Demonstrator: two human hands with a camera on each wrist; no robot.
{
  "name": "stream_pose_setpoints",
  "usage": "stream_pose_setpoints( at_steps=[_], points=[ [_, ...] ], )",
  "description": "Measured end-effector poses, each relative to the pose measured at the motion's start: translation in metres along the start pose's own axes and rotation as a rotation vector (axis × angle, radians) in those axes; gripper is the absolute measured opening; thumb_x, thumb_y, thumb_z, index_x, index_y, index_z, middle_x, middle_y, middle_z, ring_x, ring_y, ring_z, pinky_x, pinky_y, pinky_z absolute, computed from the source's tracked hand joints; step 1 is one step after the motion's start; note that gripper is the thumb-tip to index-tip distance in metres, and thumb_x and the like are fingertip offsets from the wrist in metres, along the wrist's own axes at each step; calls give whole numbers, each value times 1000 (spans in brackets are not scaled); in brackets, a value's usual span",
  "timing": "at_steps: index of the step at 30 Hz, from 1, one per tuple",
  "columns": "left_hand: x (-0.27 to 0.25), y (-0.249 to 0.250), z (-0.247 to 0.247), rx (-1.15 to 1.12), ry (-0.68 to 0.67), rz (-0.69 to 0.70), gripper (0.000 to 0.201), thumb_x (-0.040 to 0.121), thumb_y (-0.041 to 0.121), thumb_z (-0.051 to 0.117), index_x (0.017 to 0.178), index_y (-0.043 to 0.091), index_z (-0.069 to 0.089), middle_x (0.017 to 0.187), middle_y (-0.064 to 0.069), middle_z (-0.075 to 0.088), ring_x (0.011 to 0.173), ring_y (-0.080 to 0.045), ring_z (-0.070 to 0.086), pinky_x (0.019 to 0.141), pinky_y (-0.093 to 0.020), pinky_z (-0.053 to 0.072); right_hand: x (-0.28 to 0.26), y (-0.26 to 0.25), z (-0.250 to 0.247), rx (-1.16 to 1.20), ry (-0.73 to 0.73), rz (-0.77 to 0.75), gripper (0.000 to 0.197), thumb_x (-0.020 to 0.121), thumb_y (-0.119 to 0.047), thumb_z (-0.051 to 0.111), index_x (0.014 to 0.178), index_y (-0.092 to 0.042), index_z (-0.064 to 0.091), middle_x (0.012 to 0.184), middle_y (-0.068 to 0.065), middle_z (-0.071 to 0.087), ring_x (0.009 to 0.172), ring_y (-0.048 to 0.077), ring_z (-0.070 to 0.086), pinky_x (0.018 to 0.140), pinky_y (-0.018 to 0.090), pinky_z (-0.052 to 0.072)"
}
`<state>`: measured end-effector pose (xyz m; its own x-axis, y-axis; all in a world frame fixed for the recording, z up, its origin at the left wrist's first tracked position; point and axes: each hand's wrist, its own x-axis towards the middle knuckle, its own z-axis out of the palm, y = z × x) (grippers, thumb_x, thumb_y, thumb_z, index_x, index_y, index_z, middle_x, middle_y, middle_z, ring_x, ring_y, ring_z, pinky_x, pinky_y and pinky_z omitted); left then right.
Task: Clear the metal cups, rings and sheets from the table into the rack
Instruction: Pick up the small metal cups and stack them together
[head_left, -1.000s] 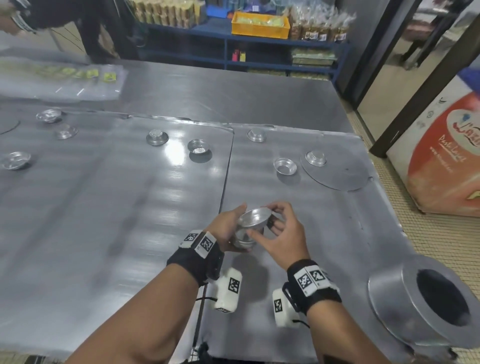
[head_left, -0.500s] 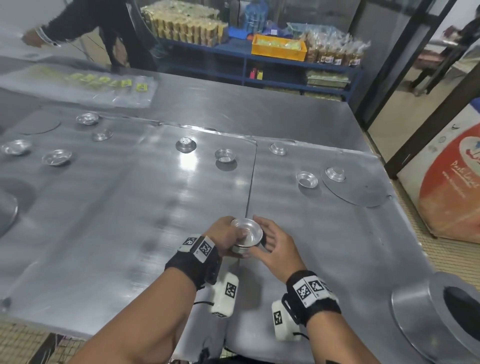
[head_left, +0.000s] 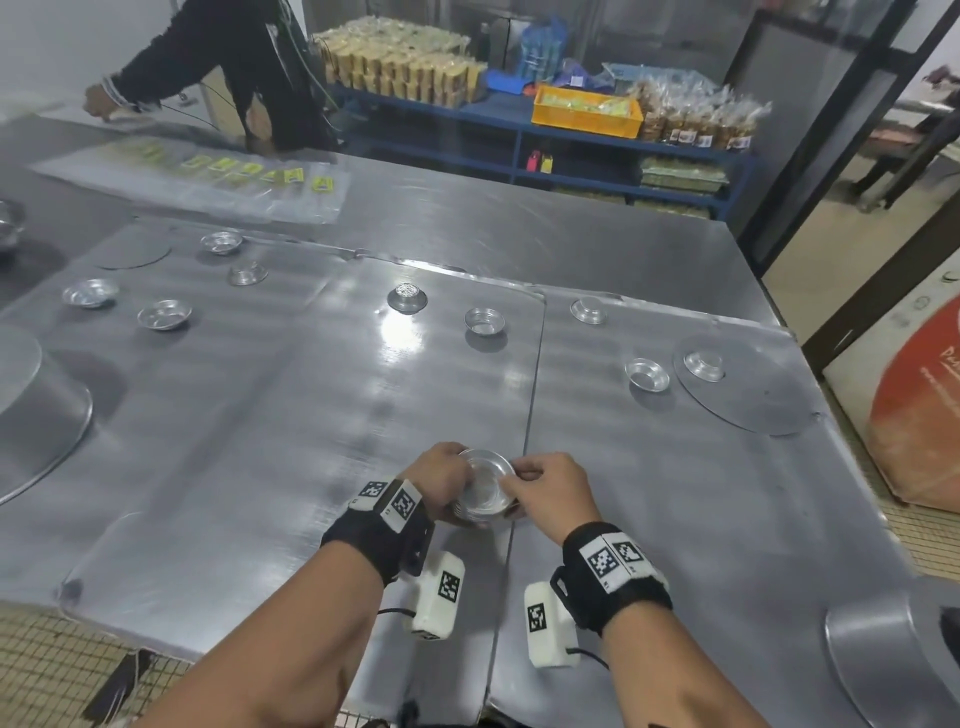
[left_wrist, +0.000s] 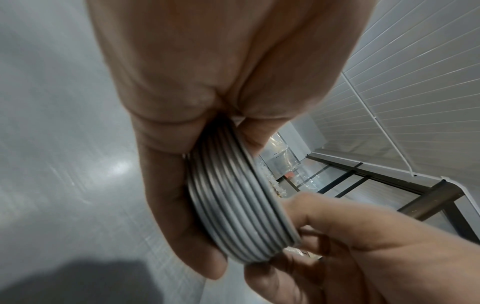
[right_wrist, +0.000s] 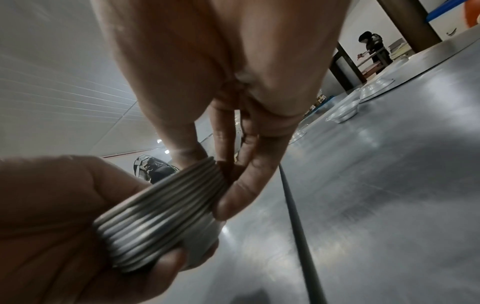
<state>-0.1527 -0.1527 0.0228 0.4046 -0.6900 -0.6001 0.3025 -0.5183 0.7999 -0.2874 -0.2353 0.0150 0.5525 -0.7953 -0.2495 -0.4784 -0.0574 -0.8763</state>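
Stack of nested metal cups (head_left: 485, 488) sits between both hands over the near edge of the desk (head_left: 291, 415), right above the seam where two metal sheets meet. The left hand (head_left: 439, 480) wraps it from the left, fingers curled under the base and thumb against the rims; the left wrist view shows about nine or ten rims (left_wrist: 241, 207) packed edge to edge. The right hand (head_left: 548, 491) closes on the same stack from the right, its fingertips (right_wrist: 233, 197) pinching the upper rims. So both grips are closed on the stack, which is held off the desk surface.

Loose cups lie well apart from the hands, all toward the far side. Nine can be counted: four at far left (head_left: 222, 242) (head_left: 247, 273) (head_left: 91, 292) (head_left: 164, 314), two in the middle (head_left: 407, 297) (head_left: 484, 320), and three at right (head_left: 588, 310) (head_left: 647, 374) (head_left: 704, 365), the last resting on a flat round disc (head_left: 748, 395). A second flat disc (head_left: 132, 249) lies at far left. Two large metal rings stand at the desk's edges, one at left (head_left: 36, 415) and one at near right (head_left: 893, 654).

Beyond the desk, another person (head_left: 228, 67) bends over a plastic sheet (head_left: 197, 182), with blue shelving (head_left: 519, 140) behind.
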Motion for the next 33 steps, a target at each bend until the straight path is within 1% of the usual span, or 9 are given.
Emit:
stream_pose_setpoints(
  at_steps=[5,7,9,14,18,22,28,31,33],
  points=[
    [2,-2,-16,34,47,-38,34,84,-15,39,100,3,63,112,-27,59,109,-53,57,83,-71,50,5,-1,16,-4,-47,101,11,68,-6,76,71,-16,76,77,6,75,68,23,75,67,41,63],
    [5,-5,-21,73,59,-20,39,83,-13,41,113,-4,65,114,-33,63,105,-52,61,83,-59,55,7,-1,22,-20,-56,125,9,65,-9,76,63,-17,75,71,7,75,66,24,74,67,43,63],
    [8,-6,-27,172,64,22,35,86,-9,47,113,-5,68,111,-33,67,95,-44,66,72,-41,53,8,-1,29,-28,-57,125,7,60,-15,76,66,-19,76,68,7,74,67,25,74,66,45,62],
    [5,-6,-46,429,57,12,36,77,-6,60,105,11,75,93,-17,73,78,-32,68,56,-28,53,6,-5,40,-5,-66,160,5,66,-4,71,68,0,73,75,20,72,62,27,74,59,45,62],
    [6,-11,-49,573,64,40,37,75,-3,64,104,14,78,65,-2,66,53,-16,59,40,-15,40,7,-2,44,-14,-97,220,8,67,1,69,69,9,68,69,21,67,64,30,74,59,47,62],
    [8,-14,-51,645,68,60,32,80,3,65,106,16,78,67,-1,67,55,-14,62,48,-17,45,11,7,50,-67,-116,215,20,56,-10,70,67,6,66,73,27,68,69,32,74,58,48,62],
    [15,-14,-51,751,75,61,35,78,5,69,110,16,75,92,-10,73,66,-20,67,45,-21,48,10,6,51,-70,-131,249,18,69,0,70,80,14,67,80,27,70,62,27,74,60,42,63],
    [19,-11,-49,798,67,70,30,82,8,70,110,15,76,100,-9,74,81,-21,67,60,-24,51,12,3,48,-78,-162,270,18,72,0,73,85,11,70,87,25,72,66,26,75,64,40,63],
    [21,-7,-46,812,66,80,29,85,22,72,114,19,73,111,-5,73,95,-20,67,76,-26,54,13,1,43,-78,-206,281,19,75,-5,77,88,8,73,84,20,72,70,26,75,66,36,63]
  ],
)
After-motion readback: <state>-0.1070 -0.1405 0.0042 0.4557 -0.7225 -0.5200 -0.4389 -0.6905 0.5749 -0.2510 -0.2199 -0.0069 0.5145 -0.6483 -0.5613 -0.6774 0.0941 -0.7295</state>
